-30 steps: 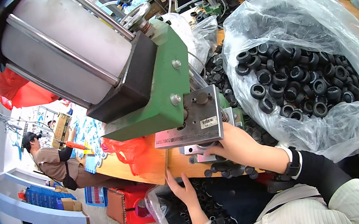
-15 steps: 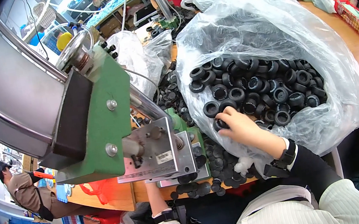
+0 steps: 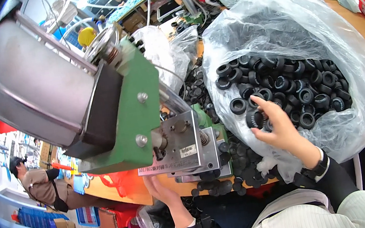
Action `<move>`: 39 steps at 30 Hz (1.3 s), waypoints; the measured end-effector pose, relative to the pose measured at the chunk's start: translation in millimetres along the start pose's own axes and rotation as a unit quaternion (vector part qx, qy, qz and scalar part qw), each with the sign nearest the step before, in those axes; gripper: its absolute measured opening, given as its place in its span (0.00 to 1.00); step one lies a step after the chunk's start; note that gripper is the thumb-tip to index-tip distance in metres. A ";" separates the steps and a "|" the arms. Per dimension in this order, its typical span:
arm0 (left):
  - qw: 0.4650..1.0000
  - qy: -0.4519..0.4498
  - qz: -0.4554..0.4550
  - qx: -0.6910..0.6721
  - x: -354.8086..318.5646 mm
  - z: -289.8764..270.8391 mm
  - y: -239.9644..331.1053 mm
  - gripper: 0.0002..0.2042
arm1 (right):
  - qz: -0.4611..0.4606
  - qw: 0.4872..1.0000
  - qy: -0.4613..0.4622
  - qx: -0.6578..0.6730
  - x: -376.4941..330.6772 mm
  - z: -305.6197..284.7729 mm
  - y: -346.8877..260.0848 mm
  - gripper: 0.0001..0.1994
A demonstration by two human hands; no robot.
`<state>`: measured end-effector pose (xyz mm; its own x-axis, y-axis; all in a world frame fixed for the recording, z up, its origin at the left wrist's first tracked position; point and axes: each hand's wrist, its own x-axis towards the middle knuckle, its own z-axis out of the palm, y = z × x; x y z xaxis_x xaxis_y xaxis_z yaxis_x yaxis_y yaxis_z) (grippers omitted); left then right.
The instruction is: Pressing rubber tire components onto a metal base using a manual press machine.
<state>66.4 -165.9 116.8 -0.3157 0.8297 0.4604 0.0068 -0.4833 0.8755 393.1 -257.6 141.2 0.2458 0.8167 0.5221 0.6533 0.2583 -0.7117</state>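
Right hand (image 3: 285,127) at the open plastic bag (image 3: 282,21), thumb and fingers wide around a black ring (image 3: 253,120); can't tell if it grips. Bag's mouth gapes, likely to put the piled rings (image 3: 305,96) within easy reach beside the green press (image 3: 133,121). Left hand (image 3: 164,193) sits below the metal plate (image 3: 174,139), fingertips hidden, grip unclear. Dark discs (image 3: 243,158) lie between press and bag.

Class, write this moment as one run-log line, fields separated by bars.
right hand: at black rubbery ring, grip unclear | left hand: partly hidden behind green metal press | clear plastic bag: holds more black rings
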 end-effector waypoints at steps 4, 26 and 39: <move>0.982 -0.121 0.134 0.059 -14.7 42.7 42.4 0.26 | 0.003 0.992 -0.108 0.061 -0.2 -19.0 -24.9 0.34; 0.958 -0.010 -0.059 0.280 -57.1 -109.7 -2.8 0.37 | -0.084 0.963 -0.175 0.186 17.8 102.9 -86.8 0.24; 0.883 -0.338 -0.060 0.321 27.2 -41.1 -116.0 0.24 | -0.006 0.985 -0.169 -0.040 40.1 29.6 -10.3 0.28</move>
<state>18.1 -98.8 21.8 0.2858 0.9462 0.1520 0.6164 -0.3029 0.7269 375.0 -212.2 155.5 -0.0060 0.9422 0.3349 0.7125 0.2390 -0.6597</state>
